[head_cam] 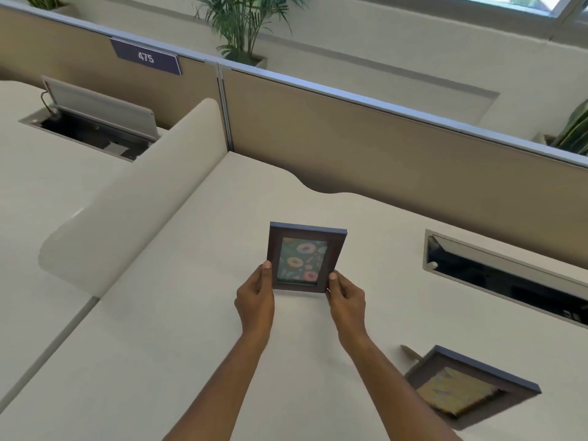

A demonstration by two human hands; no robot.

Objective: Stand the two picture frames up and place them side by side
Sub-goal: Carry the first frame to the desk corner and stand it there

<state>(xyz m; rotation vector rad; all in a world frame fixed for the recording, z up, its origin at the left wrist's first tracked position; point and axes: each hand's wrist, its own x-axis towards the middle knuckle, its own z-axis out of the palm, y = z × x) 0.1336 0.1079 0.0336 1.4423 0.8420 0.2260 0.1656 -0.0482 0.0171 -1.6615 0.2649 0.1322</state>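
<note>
Both hands [256, 297] [346, 300] grip donut frame [302, 259]; fingers hidden behind.

White desk [191, 313] w/ yellow-print frame [471, 386] on it, near right.

This is an open-plan office. A tan fabric cubicle partition [381, 135] with a grey metal top rail backs a long white desk [159, 345], and a purple number plate reading 475 [145, 57] marks the workstation. Flip-up cable hatches [506, 278] sit in the desktop, and potted green palms [241, 23] stand behind.
</note>
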